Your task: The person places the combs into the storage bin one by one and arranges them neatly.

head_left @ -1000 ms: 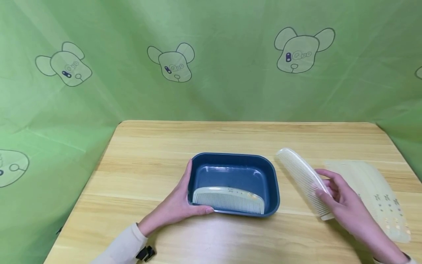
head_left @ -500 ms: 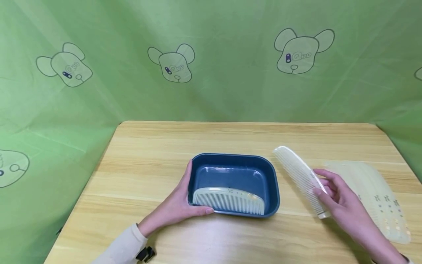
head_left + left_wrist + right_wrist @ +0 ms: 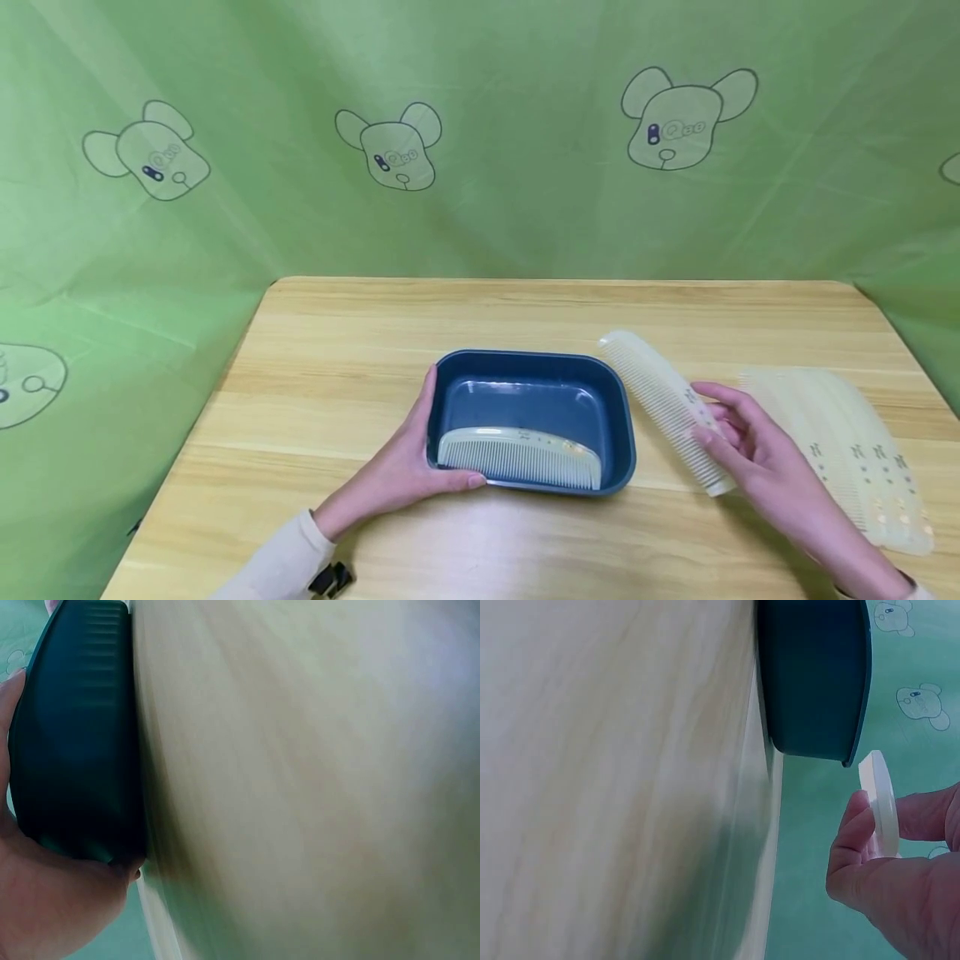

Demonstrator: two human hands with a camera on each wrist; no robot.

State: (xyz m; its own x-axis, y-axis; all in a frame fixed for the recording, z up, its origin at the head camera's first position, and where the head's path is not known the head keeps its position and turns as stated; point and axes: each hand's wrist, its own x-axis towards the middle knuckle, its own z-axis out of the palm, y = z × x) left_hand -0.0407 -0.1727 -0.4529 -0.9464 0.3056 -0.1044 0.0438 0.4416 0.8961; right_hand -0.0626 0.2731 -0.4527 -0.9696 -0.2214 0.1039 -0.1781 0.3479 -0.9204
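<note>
Diagonally, the held comb [image 3: 652, 387] is carried by the right hand [image 3: 765, 462] above the table [image 3: 360, 333], just right of the blue tray [image 3: 525, 354]. Long axis runs from far left to near right; far end is pointed past the tray's far right corner. Teeth are turned left and toward the person, curved spine right and away. Near half is pinched between thumb and fingers, dark print showing by the fingertips. A gap to the tray is seen in the right wrist view.

Tray is gripped at its near left corner by the left hand [image 3: 405, 467], thumb laid along the near rim, fingers set against the left wall. One loose comb [image 3: 520, 457] is contained in it, placed along the near wall, long axis left to right, teeth toward the person, flower print at the right end. Whether it is lying flat or leaning cannot be told.

At far right, fanned combs [image 3: 847, 433] are overlapped on the table, long axes roughly far to near, toothed edges left, printed near ends.
</note>
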